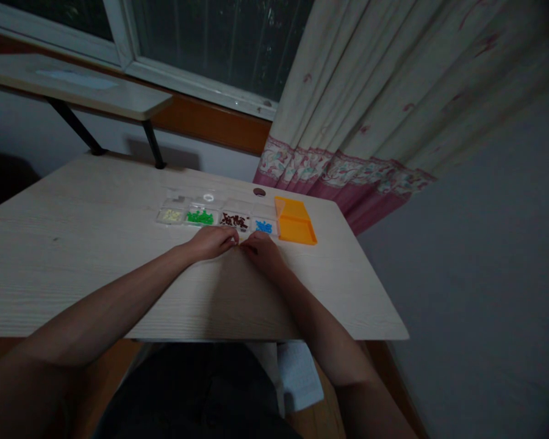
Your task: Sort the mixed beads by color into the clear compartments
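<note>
Close together over the middle of the desk, my left hand (214, 242) and my right hand (263, 251) are both closed in a pinch. Between the fingertips shows a tiny yellowish speck, too small to name. Just beyond them stands a row of clear lidded boxes holding small pieces: pale yellow pieces (169, 215), green pieces (200, 217), dark brown pieces (235, 221) and blue pieces (263, 227). The lids are folded back. To the right of the blue pieces lies an open orange box (297, 231).
The pale wooden desk (119, 201) has a round cable hole (259, 192) near its back edge. A raised shelf (96, 88) on black legs stands at the back left. Behind are a window and a patterned curtain (329, 164), with a wall at right.
</note>
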`<control>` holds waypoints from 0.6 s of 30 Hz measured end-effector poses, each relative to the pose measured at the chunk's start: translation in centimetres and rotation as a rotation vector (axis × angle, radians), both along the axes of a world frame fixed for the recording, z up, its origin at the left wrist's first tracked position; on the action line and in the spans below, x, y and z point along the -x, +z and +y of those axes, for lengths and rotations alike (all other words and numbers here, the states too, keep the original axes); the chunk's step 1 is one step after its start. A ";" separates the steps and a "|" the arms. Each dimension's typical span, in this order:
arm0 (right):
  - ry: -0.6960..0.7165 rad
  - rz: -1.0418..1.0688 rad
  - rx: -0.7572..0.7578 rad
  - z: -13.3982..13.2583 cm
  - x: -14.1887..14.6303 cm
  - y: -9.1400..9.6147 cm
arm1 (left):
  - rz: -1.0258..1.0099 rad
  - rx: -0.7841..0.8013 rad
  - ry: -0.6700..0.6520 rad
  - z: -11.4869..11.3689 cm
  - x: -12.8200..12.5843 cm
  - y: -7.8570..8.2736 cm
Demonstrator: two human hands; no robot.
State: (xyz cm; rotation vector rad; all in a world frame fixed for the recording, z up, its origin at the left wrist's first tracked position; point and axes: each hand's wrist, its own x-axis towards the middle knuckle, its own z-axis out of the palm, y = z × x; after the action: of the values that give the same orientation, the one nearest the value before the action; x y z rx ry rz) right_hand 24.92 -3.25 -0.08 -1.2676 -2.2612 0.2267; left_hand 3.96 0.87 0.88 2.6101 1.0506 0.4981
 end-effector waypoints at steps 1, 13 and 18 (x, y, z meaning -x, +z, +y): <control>0.000 0.008 0.002 0.0 0.0 0.0 | -0.005 0.001 0.002 0.1 0.1 0.0; -0.110 0.321 -0.038 1.1 -2.6 0.3 | -0.080 0.120 -0.065 0.4 0.7 0.2; -0.464 0.192 -0.181 1.7 -6.2 1.5 | -0.026 0.129 -0.131 0.6 0.8 0.5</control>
State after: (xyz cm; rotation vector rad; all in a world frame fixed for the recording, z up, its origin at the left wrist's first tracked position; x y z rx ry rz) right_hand 31.10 -1.51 1.42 -1.5522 -1.7284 -0.0266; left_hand 3.14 1.42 1.42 2.5312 0.8661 0.4185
